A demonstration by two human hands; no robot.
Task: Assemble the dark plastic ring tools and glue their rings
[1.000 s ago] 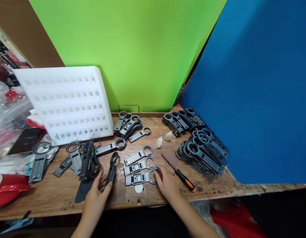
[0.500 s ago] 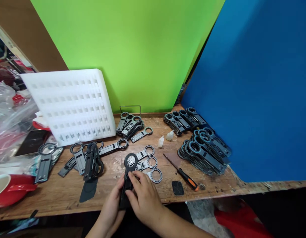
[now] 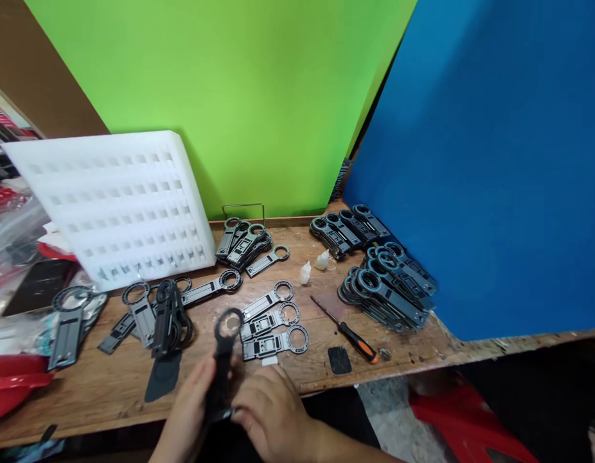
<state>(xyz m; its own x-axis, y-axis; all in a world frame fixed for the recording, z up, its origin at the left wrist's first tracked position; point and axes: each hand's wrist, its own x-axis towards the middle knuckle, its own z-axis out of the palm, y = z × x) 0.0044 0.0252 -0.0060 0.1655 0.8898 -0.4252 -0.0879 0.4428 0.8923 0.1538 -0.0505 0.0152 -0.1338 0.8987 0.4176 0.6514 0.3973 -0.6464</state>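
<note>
A flat black plastic piece with a ring at one end (image 3: pixel 223 357) is held over the table's front edge, ring end up and away from me. My left hand (image 3: pixel 189 399) is closed around its long body from the left side. At its lower end, the curled fingers of my right hand (image 3: pixel 275 408) pinch the piece near a small shiny spot; blur hides the detail there. Just beyond my hands lie several grey ring-ended pieces (image 3: pixel 266 344) in a fanned row, with a small white tab (image 3: pixel 269 361) by the nearest one.
An orange-and-black screwdriver (image 3: pixel 353 337) and a black square pad (image 3: pixel 339 360) lie to the right. Stacks of ring-ended pieces (image 3: pixel 389 289) stand by a blue panel (image 3: pixel 495 161). A white foam tray (image 3: pixel 114 206) leans at back left; a red cup (image 3: pixel 18 386) sits front left.
The view has shifted slightly. My left hand and the black piece have moved left and lower. My right hand has slid from the piece's upper body down to its lower end.
</note>
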